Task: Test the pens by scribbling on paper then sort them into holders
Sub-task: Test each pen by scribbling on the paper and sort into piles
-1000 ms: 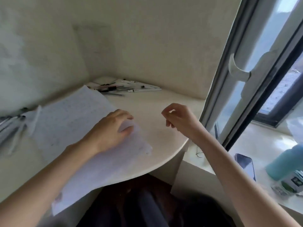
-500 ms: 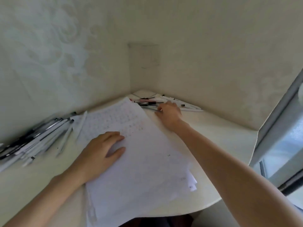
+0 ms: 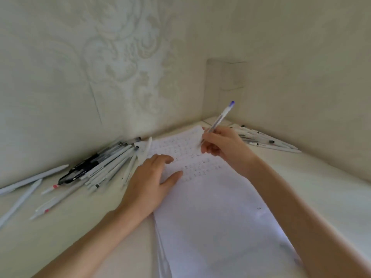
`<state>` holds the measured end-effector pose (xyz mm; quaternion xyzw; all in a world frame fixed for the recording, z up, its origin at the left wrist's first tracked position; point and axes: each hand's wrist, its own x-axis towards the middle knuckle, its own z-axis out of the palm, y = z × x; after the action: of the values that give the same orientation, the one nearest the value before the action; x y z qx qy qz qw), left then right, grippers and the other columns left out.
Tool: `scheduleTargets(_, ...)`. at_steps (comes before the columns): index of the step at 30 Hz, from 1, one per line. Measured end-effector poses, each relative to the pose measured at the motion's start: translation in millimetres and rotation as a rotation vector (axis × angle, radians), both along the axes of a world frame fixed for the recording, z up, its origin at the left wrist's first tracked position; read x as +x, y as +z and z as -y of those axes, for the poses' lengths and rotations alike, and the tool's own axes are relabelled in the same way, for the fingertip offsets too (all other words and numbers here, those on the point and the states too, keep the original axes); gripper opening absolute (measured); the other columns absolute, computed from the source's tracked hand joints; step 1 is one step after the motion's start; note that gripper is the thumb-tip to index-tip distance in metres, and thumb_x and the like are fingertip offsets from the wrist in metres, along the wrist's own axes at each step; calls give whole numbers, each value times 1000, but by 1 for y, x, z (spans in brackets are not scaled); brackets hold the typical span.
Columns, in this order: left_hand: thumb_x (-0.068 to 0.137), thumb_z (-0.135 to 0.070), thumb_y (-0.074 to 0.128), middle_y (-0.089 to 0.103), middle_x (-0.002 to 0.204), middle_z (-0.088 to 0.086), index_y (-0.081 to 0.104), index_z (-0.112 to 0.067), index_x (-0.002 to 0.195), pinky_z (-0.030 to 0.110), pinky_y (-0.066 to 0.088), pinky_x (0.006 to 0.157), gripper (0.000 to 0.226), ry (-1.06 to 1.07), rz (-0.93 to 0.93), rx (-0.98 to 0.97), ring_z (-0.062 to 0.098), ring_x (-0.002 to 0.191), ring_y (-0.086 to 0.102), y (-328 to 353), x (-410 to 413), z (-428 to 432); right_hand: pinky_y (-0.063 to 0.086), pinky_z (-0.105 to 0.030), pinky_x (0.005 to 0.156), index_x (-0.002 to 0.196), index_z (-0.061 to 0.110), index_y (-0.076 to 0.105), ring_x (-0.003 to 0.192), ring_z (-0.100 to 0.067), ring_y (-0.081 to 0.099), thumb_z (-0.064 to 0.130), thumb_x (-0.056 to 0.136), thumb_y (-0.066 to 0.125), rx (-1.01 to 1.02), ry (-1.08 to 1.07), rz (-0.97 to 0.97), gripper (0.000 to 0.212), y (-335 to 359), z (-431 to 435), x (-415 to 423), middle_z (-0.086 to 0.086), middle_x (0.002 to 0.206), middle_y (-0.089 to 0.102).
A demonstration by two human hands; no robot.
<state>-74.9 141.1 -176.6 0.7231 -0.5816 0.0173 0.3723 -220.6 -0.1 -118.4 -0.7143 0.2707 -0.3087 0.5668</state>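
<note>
Paper: A loose stack of paper (image 3: 220, 217) lies on the pale table (image 3: 321, 187), running from the near edge toward the corner. Faint rows of test marks cover its far half.
Left hand: The left hand (image 3: 152, 183) lies flat on the stack's left edge, fingers straight and spread, pressing it down.
Right hand: The right hand (image 3: 222, 145) works at the far end of the sheets, fingers curled round the lower barrel of a pen (image 3: 220, 117) in a writing grip.
Pen: It has a clear barrel, and its blue end cap tilts up and away toward the corner. The tip is hidden behind the fingers, so contact with the paper cannot be confirmed.
Handling: The pen looks light, stiff and smooth, and apt to roll once set down. It is best held low near the tip for scribbling and at mid-barrel for carrying. The sheets look thin and likely to slide unless pinned.
Left pile: A left pile (image 3: 104, 163) of white and black pens fans out along the wall (image 3: 60, 77), just beside the paper.
Right pile: A smaller right pile (image 3: 269, 143) lies beyond the writing hand, near the corner.
Holders: None is in view.
Stage: This appears to be a scribble test, with sorting of this pen not yet done.
</note>
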Motion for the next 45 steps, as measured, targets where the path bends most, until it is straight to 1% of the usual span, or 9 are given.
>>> scheduleTargets(4, 78, -52, 58, 61, 99, -12, 56, -23, 110, 20, 42, 79, 44, -3, -157, 31, 3, 93, 56, 2, 6, -3, 32, -22, 51, 81, 9, 58, 54, -11, 46, 0, 88, 58, 138, 248, 3, 12, -30, -18, 7, -3, 58, 54)
scheduleTargets(8, 86, -43, 55, 60, 79, -7, 63, -17, 88, 20, 38, 63, 26, -62, -93, 56, 5, 72, 55, 2, 10, -1, 31, -24, 54, 80, 9, 62, 56, -13, 43, 15, 93, 49, 192, 266, 43, 19, -33, -20, 9, -2, 58, 55)
scheduleTargets(15, 96, -16, 46, 58, 104, 0, 55, -8, 115, 25, 40, 83, 23, -208, 30, 25, 15, 97, 53, -3, 3, 0, 26, -24, 49, 60, 15, 40, 49, -15, 36, 12, 84, 64, 164, 160, 117, 34, -38, -25, 10, 0, 47, 47)
scheduleTargets(21, 96, -30, 44, 48, 62, -8, 52, -13, 85, 27, 36, 58, 21, -280, -41, 90, 12, 62, 46, 2, 1, -2, 19, -30, 49, 52, 20, 36, 41, -14, 37, -3, 91, 50, 236, 164, 134, 48, -40, -29, 15, 0, 44, 36)
scheduleTargets(27, 92, -42, 47, 48, 53, -11, 55, -20, 82, 19, 28, 49, 25, -225, -56, 62, 7, 52, 44, 4, -2, 0, 28, -25, 45, 55, 17, 33, 40, -14, 36, -2, 87, 52, 270, 188, 187, 42, -40, -23, 13, -3, 46, 31)
scheduleTargets(32, 75, -68, 39, 45, 53, -7, 45, -25, 95, 28, 32, 54, 47, -112, 0, 106, 3, 53, 45, 10, -1, -2, 36, -24, 46, 72, 8, 53, 47, -19, 47, 13, 86, 54, 271, 237, 183, 15, -35, -19, 8, -9, 53, 54)
scheduleTargets(35, 52, -84, 39, 52, 81, -14, 40, -33, 112, 29, 39, 70, 79, 11, 60, 273, 7, 83, 52, 14, 5, -4, 48, -25, 55, 93, 2, 63, 61, -21, 59, 28, 85, 49, 291, 267, 140, 31, -28, -13, 2, -18, 76, 69)
scheduleTargets(39, 47, -85, 37, 35, 98, -15, 41, -35, 125, 27, 28, 87, 92, -43, 158, 420, 12, 109, 39, 11, 11, -10, 37, -24, 50, 72, 7, 50, 45, -15, 45, 30, 81, 69, 93, 85, 128, 31, -31, -14, 5, -1, 48, 54)
scheduleTargets(45, 47, -88, 31, 32, 99, -13, 37, -32, 132, 27, 24, 87, 101, -11, 220, 442, 11, 102, 35, 7, 12, -19, 37, -20, 51, 64, 13, 46, 48, -13, 47, 21, 86, 68, -82, 87, -52, 32, -33, -45, 19, -9, 53, 61)
